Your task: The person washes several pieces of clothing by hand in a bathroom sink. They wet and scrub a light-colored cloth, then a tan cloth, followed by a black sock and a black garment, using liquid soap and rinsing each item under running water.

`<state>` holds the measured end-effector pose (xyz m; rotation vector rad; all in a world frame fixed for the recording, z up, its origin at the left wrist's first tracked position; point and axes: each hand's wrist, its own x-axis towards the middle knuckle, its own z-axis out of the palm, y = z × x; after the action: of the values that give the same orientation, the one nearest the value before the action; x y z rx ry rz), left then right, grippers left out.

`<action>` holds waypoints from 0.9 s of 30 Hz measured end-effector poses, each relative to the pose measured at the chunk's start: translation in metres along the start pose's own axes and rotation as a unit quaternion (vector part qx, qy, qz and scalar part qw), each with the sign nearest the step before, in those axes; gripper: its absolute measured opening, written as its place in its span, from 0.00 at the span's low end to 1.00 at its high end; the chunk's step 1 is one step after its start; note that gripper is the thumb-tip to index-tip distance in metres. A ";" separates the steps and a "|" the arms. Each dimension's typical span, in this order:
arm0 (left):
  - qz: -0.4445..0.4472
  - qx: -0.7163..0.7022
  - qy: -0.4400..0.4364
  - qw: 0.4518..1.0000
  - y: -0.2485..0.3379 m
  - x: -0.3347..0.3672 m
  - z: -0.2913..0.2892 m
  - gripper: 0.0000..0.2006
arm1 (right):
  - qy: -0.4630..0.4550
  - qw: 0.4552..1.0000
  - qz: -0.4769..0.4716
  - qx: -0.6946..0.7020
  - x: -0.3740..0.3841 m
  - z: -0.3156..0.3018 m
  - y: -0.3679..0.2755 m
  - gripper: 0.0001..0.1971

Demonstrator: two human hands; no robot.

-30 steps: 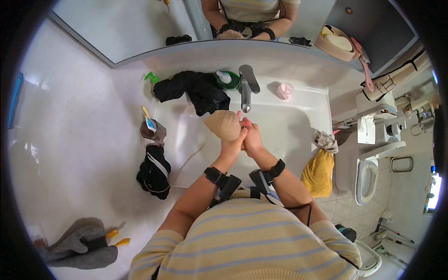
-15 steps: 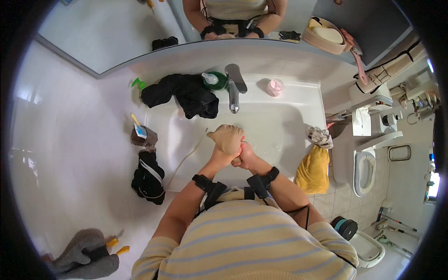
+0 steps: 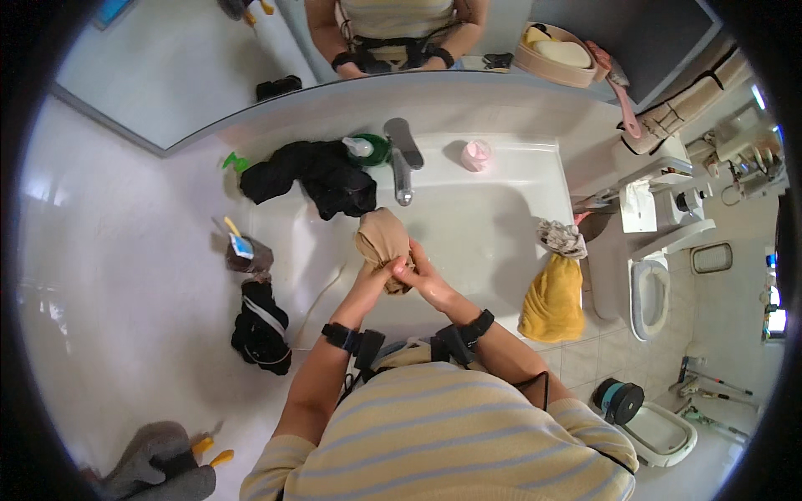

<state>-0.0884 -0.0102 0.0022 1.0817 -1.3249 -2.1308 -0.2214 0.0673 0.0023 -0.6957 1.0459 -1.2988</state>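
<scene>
Over the sink I hold a beige cloth, bunched into a lump that hides part of my fingers. My left hand grips it from the left, with the thumb on the near side. From the right, my right hand closes on its lower end, its thumb meeting the left one. The faucet stands just beyond my hands. Behind the cloth, a black garment is draped on the sink's far left edge.
A green pump bottle and a pink jar stand along the back ledge. On the left are a brown cup and a black-and-white cloth. A yellow cloth hangs over the right rim. A toilet is farther right.
The beige cloth, balled up upright before, has tilted and loosened at its lower end. My right hand has opened from a tight fist to longer fingers along it. The view shifted slightly.
</scene>
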 end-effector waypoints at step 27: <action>0.165 0.596 0.507 0.600 0.025 -0.137 -0.124 0.27 | 0.318 0.577 0.124 -0.742 0.040 -0.288 -0.086 0.58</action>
<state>0.0920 0.0002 0.0482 1.7980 -1.9005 0.1486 -0.5206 0.0530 -0.0464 -1.2037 2.7746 -0.0244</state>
